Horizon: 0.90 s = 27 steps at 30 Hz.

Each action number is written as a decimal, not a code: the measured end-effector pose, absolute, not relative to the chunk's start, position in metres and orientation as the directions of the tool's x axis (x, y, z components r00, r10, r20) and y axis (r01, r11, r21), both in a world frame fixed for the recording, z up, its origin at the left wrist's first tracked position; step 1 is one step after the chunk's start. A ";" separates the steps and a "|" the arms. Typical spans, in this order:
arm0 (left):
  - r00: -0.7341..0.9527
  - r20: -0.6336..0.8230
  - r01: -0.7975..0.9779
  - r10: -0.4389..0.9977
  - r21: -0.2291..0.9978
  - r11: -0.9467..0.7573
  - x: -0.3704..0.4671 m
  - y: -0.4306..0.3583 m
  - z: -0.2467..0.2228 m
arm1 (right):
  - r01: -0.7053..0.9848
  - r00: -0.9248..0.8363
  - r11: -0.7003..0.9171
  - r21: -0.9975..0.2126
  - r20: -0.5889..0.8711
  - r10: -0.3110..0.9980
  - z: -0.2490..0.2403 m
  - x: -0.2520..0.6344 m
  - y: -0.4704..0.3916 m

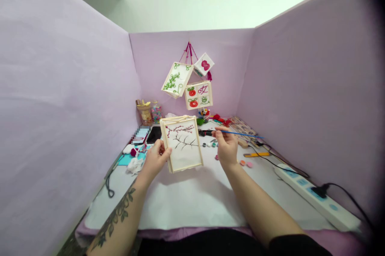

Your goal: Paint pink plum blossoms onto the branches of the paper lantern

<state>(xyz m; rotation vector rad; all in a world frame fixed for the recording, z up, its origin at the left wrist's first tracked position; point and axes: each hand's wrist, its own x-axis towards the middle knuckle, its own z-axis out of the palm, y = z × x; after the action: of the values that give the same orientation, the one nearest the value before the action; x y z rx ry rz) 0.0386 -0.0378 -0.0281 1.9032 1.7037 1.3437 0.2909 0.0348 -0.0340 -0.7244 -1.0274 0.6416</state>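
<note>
My left hand (157, 155) grips the left edge of a wooden-framed lantern (185, 159), held up over the table. Its white panel carries painted dark branches, with red blossoms on the upper one. On the right, my right hand (227, 148) is closed around a thin blue paintbrush (245, 134). The brush's handle points to the right, and its dark tip end is left of my fingers, near the panel's right edge. Whether the tip touches the panel I cannot tell. Small paint pots (213, 144) stand on the table between the lantern and my right hand.
Framed panels (177, 79) hang from cords at the back. A power strip (315, 196) with a plugged cable lies at right, near a yellow utility knife (256, 154). Jars (157, 112), a black phone (154, 134) and white yarn (135, 166) sit at left. Partition walls enclose the table.
</note>
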 end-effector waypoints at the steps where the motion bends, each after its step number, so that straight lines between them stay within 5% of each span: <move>1: -0.114 0.453 0.647 0.884 0.710 -0.280 0.039 -0.038 -0.028 | -0.139 0.389 0.606 -0.783 0.519 0.761 -0.034 0.291 0.035; 13: -0.139 0.448 0.652 0.883 0.712 -0.259 0.040 -0.036 -0.026 | -0.136 0.279 0.572 -0.809 0.523 0.805 -0.036 0.290 0.035; 20: -0.166 0.447 0.647 0.879 0.722 -0.245 0.038 -0.035 -0.027 | 0.116 0.193 0.621 -0.775 0.631 0.752 -0.044 0.284 0.032; 27: -0.201 0.446 0.631 0.872 0.740 -0.233 0.034 -0.032 -0.028 | 0.160 -0.038 0.548 -0.821 0.550 0.834 -0.058 0.273 0.040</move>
<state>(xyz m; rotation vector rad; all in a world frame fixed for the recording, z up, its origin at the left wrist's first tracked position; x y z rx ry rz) 0.0344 -0.0317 -0.0276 1.8055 1.7677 1.4047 0.2732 0.0399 -0.0576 -0.8800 -1.5403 0.6764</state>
